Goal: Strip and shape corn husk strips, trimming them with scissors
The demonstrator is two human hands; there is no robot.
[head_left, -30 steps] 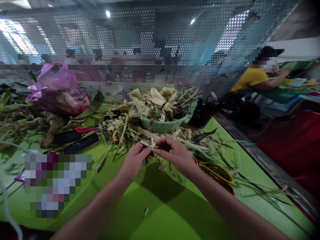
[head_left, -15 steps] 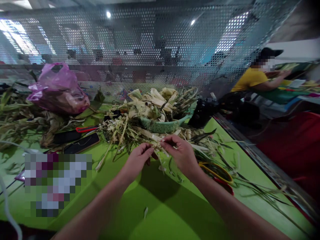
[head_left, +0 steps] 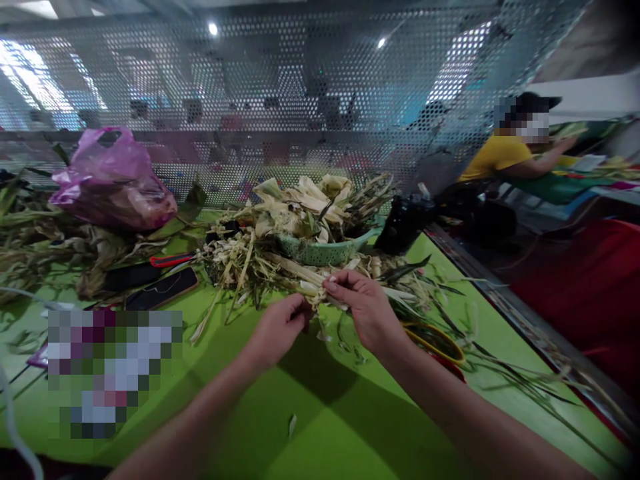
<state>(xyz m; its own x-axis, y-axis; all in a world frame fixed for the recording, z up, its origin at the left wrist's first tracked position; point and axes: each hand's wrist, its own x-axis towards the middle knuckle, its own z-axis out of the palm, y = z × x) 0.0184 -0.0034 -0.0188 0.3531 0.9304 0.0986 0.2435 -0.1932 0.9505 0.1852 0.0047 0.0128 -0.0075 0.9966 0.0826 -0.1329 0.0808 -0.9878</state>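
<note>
My right hand (head_left: 366,308) has thumb and forefinger pinched together on a pale husk strip (head_left: 311,291) that looks knotted or plaited. Facing it, my left hand (head_left: 281,328) is curled with its fingers closed at the near end of the same strip. Its fingertips are partly hidden. Just beyond both hands, a green plastic basket (head_left: 320,252) is heaped with dry, pale corn husks (head_left: 305,207). Loose stalks and shreds (head_left: 235,263) lie around its base. Scissors with yellow and red handles (head_left: 447,343) rest beside my right forearm, partly covered by leaves.
On the left are a pink plastic bag (head_left: 115,180), a dark phone (head_left: 163,288) and a red-handled cutter (head_left: 170,259). A black container (head_left: 404,223) stands right of the basket. Behind rises a perforated metal screen (head_left: 300,87). A person in yellow (head_left: 500,157) sits beyond the table's right edge.
My left hand has rolled over and its fingers have curled further in, a little lower. My right hand keeps its pinch almost in place. The view has shifted slightly.
</note>
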